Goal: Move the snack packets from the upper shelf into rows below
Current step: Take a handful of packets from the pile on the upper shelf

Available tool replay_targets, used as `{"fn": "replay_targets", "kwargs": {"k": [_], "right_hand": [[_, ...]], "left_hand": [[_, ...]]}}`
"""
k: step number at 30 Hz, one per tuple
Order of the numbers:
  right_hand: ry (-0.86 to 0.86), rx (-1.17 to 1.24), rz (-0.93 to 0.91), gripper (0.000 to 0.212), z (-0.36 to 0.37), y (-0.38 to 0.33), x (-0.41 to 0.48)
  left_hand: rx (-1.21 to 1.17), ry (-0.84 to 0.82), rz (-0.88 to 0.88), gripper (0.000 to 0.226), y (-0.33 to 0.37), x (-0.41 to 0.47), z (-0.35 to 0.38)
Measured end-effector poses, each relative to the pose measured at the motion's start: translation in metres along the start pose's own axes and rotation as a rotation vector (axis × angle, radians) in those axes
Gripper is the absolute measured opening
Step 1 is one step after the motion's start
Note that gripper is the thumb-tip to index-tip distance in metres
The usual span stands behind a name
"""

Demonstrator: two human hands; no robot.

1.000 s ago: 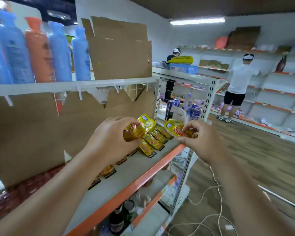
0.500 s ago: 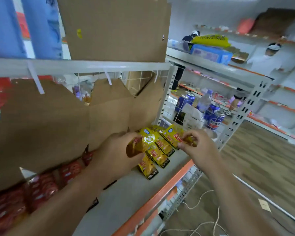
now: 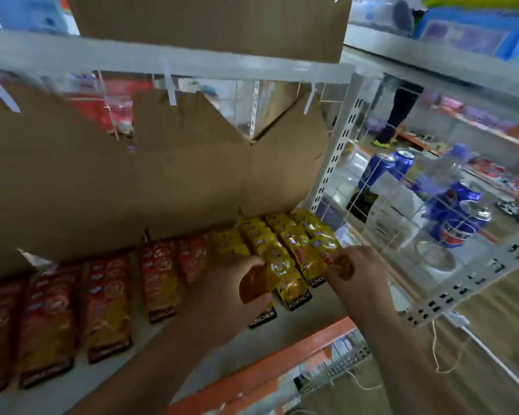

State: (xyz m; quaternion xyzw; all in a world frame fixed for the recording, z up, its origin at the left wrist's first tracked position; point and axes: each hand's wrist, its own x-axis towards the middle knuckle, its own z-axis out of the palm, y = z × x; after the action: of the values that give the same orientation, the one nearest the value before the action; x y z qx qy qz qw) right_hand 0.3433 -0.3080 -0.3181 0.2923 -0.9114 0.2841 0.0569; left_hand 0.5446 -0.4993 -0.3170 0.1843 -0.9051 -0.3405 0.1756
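Over the last second both hands have dropped to the yellow packet rows [image 3: 285,235] at the right end of the shelf [image 3: 306,320]. The left hand [image 3: 237,283] grips a crumpled yellow packet [image 3: 253,286] and the right hand [image 3: 361,272] pinches a second packet [image 3: 337,262] at the row fronts. Both seem about to be laid down, neither released yet

White metal shelving [image 3: 339,145], orange front edges, cardboard [image 3: 162,181] lining the back — wood-look floor [image 3: 498,330] on the right.
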Motion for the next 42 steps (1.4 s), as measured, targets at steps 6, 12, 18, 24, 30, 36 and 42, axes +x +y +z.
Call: {"fn": "replay_targets", "kwargs": {"k": [6,12,18,24,30,36,42], "right_hand": [[-0.142,-0.009,-0.108,0.046,0.044,0.040,0.028],[-0.198,0.104,-0.148,0.047,0.062,0.049,0.036],[-0.132,0.055,-0.173,0.040,0.068,0.052,0.040],[-0.129,0.007,-0.164,0.045,0.071,0.053,0.042],[-0.141,-0.003,-0.142,0.046,0.074,0.053,0.043],[-0.148,-0.037,-0.134,0.047,0.077,0.052,0.044],[-0.158,-0.034,-0.127,0.049,0.079,0.052,0.044]], "left_hand": [[0.120,0.179,-0.162,0.056,0.019,-0.015,0.071],[0.274,0.301,-0.194,0.052,0.024,-0.034,0.119],[0.388,0.374,-0.176,0.048,0.021,-0.040,0.130],[0.395,0.378,-0.200,0.049,0.019,-0.039,0.132],[0.438,0.358,-0.177,0.050,0.018,-0.038,0.133],[0.445,0.350,-0.178,0.051,0.014,-0.038,0.135],[0.446,0.366,-0.157,0.049,0.015,-0.039,0.136]]}}
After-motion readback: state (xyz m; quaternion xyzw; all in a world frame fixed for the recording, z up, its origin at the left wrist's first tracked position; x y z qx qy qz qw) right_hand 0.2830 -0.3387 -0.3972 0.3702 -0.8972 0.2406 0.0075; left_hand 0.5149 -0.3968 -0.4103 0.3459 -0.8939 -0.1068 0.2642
